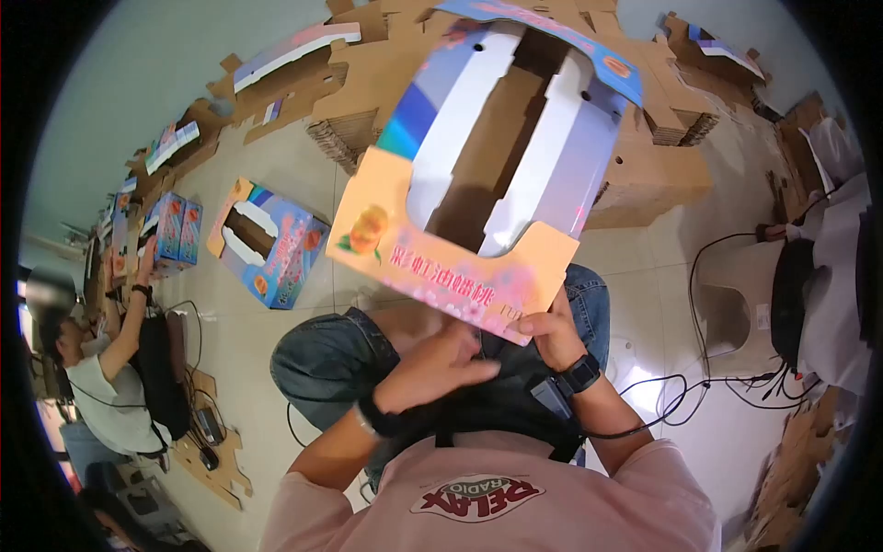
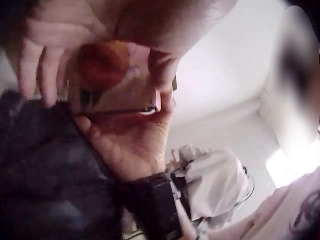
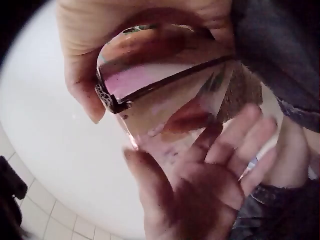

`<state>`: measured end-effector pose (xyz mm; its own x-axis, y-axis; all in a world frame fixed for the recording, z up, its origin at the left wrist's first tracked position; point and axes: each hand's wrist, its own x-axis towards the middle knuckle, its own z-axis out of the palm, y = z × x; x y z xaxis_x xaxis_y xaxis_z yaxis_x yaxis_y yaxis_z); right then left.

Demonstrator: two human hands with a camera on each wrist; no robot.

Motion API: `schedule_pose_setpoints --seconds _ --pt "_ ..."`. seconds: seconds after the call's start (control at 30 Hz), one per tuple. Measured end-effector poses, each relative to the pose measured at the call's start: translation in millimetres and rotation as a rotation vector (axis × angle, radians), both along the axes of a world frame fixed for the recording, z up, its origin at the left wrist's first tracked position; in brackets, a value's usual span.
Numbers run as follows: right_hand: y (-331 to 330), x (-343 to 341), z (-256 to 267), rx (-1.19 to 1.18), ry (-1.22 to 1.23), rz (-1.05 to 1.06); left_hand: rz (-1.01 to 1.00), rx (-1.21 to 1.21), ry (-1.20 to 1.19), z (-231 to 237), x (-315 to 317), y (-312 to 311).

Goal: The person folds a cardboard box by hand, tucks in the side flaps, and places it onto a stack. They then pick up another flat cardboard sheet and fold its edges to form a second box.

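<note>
A printed cardboard box [image 1: 543,267] with an orange-pink front, blue sides and a long opening is held tilted above the lap. At its lower right corner, my right hand [image 1: 552,339] grips the edge, thumb on the front panel. My left hand [image 1: 437,368] is beside the bottom edge with fingers extended. In the right wrist view the left palm [image 3: 200,200] faces the box [image 3: 150,80], fingers spread, while the right hand [image 3: 85,50] holds its corner. The left wrist view shows the box [image 2: 120,90] between the left hand [image 2: 110,22] and the right hand [image 2: 135,145].
Another printed box [image 1: 299,248] stands on the floor at left. Stacked flat cardboard [image 1: 395,55] lies ahead. A seated person [image 1: 110,368] handles boxes at far left. On the right are a plastic stool [image 1: 722,317] and black cables [image 1: 681,396].
</note>
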<state>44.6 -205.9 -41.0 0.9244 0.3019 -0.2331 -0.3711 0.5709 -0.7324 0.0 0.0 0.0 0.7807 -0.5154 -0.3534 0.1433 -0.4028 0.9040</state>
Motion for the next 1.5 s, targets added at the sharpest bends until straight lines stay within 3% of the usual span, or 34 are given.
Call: schedule_pose_setpoints --seconds 0.03,0.17,0.23,0.3,0.33,0.4,0.63,0.73,0.8,0.9,1.03,1.1,1.23,1.3,1.43,1.5 --pt "4 -2 -3 -0.005 -0.038 -0.001 -0.268 0.290 -0.105 23 1 9" --pt "-8 -1 2 -0.044 -0.046 0.063 -0.366 0.100 0.088 78 14 -14" --pt "-1 0 7 -0.041 -0.062 0.078 -0.090 0.052 -0.725 87 28 -23" --pt "-4 0 10 -0.073 -0.088 0.094 0.138 0.166 -0.969 93 55 -42" --pt "-5 0 11 -0.069 -0.076 0.122 0.149 0.158 -0.969 88 67 -46" --pt "-3 -3 12 -0.055 -0.039 0.144 0.071 0.457 -1.101 74 83 -52" --pt "-2 -7 -11 -0.293 -0.067 0.202 -0.091 0.729 -0.751 72 90 -77" --pt "-2 -1 -15 -0.283 -0.185 0.204 0.016 0.679 -0.884 51 90 -75" --pt "-3 -3 -6 -0.184 0.012 0.228 0.131 0.539 -0.991 42 88 -73" --pt "-1 -2 -3 -0.208 -0.016 0.230 0.263 0.370 -1.087 32 84 -72" --pt "-1 -7 -9 -0.237 -0.049 0.224 0.255 0.255 -1.050 33 79 -68" --pt "-4 -8 -15 -0.230 -0.024 0.262 0.120 0.131 -0.998 35 78 -63" --pt "-1 -5 -7 -0.191 -0.044 0.260 0.079 0.050 -0.952 31 73 -46" --pt "2 -5 -7 -0.146 -0.060 0.144 0.204 0.055 -1.017 45 54 -29" --pt "1 -7 -7 -0.160 -0.077 0.151 0.567 0.490 -0.975 46 25 28" --pt "3 -7 -5 -0.163 -0.059 0.125 0.679 0.490 -0.943 32 14 60"
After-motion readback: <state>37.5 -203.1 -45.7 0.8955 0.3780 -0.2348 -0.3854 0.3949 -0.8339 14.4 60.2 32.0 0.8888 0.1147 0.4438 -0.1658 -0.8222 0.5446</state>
